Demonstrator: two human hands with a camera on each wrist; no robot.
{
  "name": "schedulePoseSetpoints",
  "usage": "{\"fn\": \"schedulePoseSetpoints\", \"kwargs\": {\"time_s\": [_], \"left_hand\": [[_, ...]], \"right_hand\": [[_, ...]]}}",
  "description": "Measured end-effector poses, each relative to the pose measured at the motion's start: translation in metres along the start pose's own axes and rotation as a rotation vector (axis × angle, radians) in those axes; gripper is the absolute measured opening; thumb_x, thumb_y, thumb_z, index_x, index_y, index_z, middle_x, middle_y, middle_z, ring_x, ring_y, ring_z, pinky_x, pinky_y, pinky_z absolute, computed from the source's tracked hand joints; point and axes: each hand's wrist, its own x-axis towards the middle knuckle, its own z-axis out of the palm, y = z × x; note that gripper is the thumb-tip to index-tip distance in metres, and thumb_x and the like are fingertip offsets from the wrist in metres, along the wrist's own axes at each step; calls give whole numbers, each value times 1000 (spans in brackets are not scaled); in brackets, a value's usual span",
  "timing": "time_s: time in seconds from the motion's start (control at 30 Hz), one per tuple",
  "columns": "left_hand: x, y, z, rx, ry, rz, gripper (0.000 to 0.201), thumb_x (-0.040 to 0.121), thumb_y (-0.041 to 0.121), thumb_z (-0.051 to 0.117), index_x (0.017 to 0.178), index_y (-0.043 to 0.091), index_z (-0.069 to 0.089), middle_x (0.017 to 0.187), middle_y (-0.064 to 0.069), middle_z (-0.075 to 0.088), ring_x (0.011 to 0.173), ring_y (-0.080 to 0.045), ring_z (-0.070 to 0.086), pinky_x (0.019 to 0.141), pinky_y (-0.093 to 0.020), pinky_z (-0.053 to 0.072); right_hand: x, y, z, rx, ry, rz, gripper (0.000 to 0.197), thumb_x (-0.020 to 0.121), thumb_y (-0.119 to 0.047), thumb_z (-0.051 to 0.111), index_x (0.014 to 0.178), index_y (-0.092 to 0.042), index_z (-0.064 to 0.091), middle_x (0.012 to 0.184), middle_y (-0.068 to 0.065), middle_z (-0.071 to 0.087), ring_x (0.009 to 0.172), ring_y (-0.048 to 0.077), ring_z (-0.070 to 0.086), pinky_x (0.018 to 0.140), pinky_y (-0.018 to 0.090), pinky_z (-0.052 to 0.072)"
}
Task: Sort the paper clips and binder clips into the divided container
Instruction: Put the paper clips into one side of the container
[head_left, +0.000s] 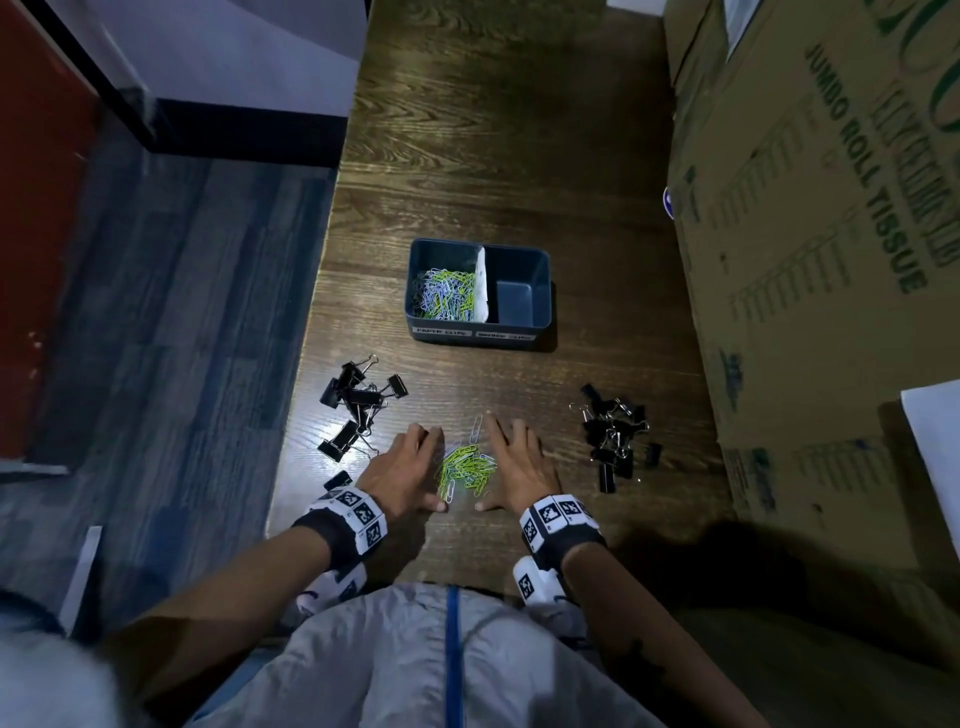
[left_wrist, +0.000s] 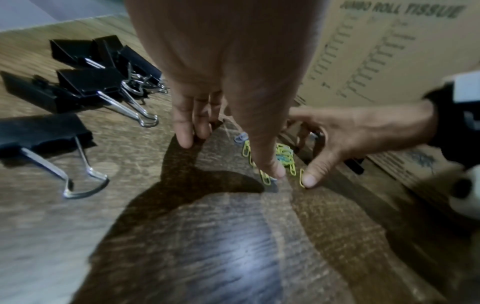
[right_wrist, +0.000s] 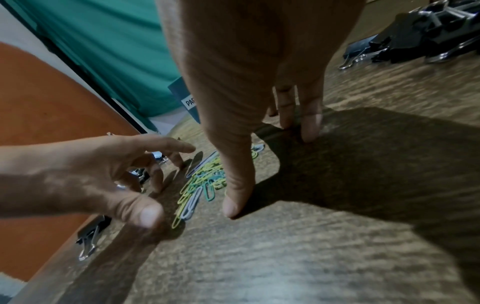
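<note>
A small heap of green and pale blue paper clips (head_left: 467, 470) lies on the wooden table near its front edge. My left hand (head_left: 408, 470) and right hand (head_left: 519, 467) rest on the table on either side of the heap, fingers spread, fingertips on the wood, holding nothing. The dark blue divided container (head_left: 480, 288) stands farther back; its left compartment holds many paper clips (head_left: 449, 293), its right compartment (head_left: 514, 299) looks bare. Black binder clips lie in a left pile (head_left: 358, 405) and a right pile (head_left: 615, 436). The heap also shows between the hands in the wrist views (left_wrist: 283, 156) (right_wrist: 202, 181).
Large cardboard boxes (head_left: 821, 234) printed "JUMBO ROLL TISSUE" wall off the table's right side. The table's left edge (head_left: 311, 332) drops to a grey floor. One binder clip (head_left: 337, 480) lies at that edge near my left wrist. A white sheet (head_left: 935, 441) sits far right.
</note>
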Motion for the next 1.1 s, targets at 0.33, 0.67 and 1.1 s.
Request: {"fn": "schedulePoseSetpoints", "kwargs": {"time_s": [0.33, 0.67, 1.1], "left_hand": [[10, 31, 8, 114, 25, 132, 65, 81, 19, 71, 138, 8, 42, 130, -12, 43, 117, -29, 46, 75, -38, 51], [11, 20, -7, -102, 113, 82, 34, 76, 5, 75, 108, 15, 66, 102, -2, 60, 90, -21, 61, 74, -22, 44], [51, 18, -139, -227, 568, 273, 8, 91, 13, 64, 96, 10, 70, 91, 10, 59, 75, -5, 55, 71, -3, 42]], "right_hand": [[-3, -3, 16, 40, 161, -122, 49, 80, -9, 75, 126, -17, 59, 126, 8, 50, 114, 31, 55, 88, 44, 53], [-7, 1, -1, 69, 117, -92, 33, 93, -8, 60, 124, -18, 65, 126, 10, 62, 108, 35, 62, 91, 44, 53], [-12, 17, -30, 302, 63, 107, 21, 81, -29, 75, 103, -29, 77, 104, 7, 75, 99, 28, 69, 81, 32, 54]]}}
